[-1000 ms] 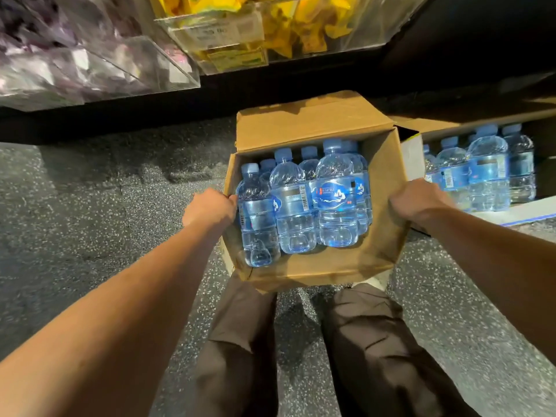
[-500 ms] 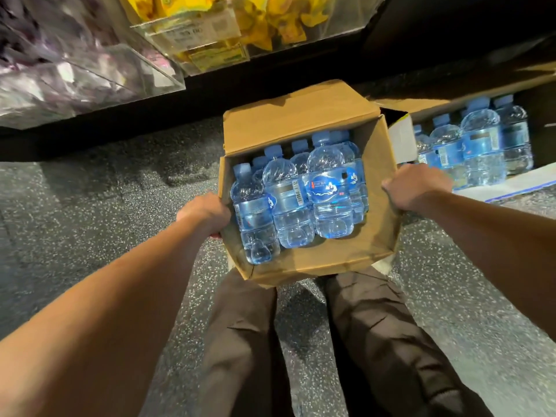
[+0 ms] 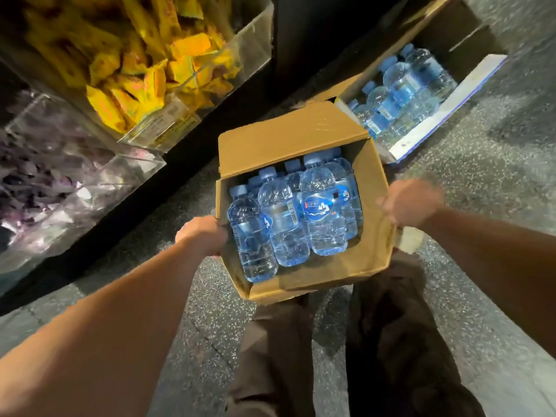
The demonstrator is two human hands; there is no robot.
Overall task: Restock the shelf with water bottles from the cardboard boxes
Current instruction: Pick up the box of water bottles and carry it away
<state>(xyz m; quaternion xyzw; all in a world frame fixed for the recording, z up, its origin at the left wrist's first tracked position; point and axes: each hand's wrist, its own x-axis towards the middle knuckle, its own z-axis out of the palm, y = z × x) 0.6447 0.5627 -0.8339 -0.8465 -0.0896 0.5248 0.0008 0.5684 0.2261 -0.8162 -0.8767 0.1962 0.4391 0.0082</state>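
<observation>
I carry an open brown cardboard box (image 3: 373,236) in front of me, above the floor. Several clear water bottles (image 3: 282,224) with blue caps and blue labels lie stacked inside it. My left hand (image 3: 201,234) grips the box's left wall, fingers curled over the edge. My right hand (image 3: 410,203) grips the right wall and looks blurred. A second box (image 3: 436,121) lies on its side on the floor at the upper right, with several more water bottles (image 3: 403,88) in it.
Clear shelf bins stand at the left: one with yellow snack packets (image 3: 144,67), one with purple packets (image 3: 48,188) below it. A black shelf base (image 3: 168,164) runs diagonally along the speckled grey floor (image 3: 481,182). My legs in brown trousers (image 3: 276,356) are under the box.
The box has stayed in both hands while the view swung: the shelf bins now fill the upper left and the second box has shifted up and to the right.
</observation>
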